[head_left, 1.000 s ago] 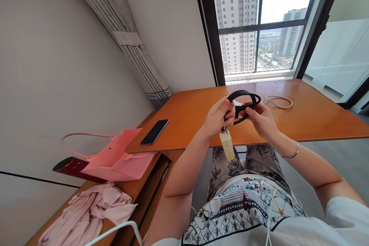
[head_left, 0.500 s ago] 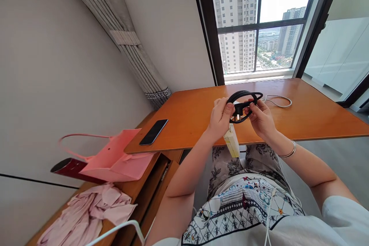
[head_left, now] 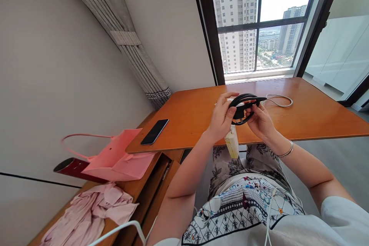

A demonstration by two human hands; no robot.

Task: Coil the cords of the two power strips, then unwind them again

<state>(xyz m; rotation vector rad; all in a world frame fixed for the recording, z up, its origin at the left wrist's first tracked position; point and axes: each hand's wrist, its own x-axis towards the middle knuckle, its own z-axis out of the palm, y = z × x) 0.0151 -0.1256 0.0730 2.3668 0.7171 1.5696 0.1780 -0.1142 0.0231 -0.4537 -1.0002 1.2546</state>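
Observation:
A coiled black power cord point(head_left: 244, 99) with a plug point(head_left: 239, 113) is held between both hands above the near side of the wooden table. My left hand point(head_left: 222, 119) grips the coil's left side, thumb toward the plug. On the right side, the fingers of my right hand point(head_left: 260, 119) are closed on the cord. Behind my right hand, a thin white cable point(head_left: 284, 102) loops on the tabletop. Below my left hand a pale yellow box point(head_left: 232, 144) shows at the table's near edge; its upper part is hidden.
The orange-brown table point(head_left: 190, 111) reaches to the window. At its left lies a black phone point(head_left: 155, 132). Lower left, a pink bag point(head_left: 121, 157), a dark red cylinder point(head_left: 76, 169) and pink cloth point(head_left: 95, 211) rest on a wooden cabinet with an open drawer point(head_left: 157, 188).
The coil has turned slightly in my hands, and its right end points further right. My left fingers have lifted over its top, and the plug has tilted.

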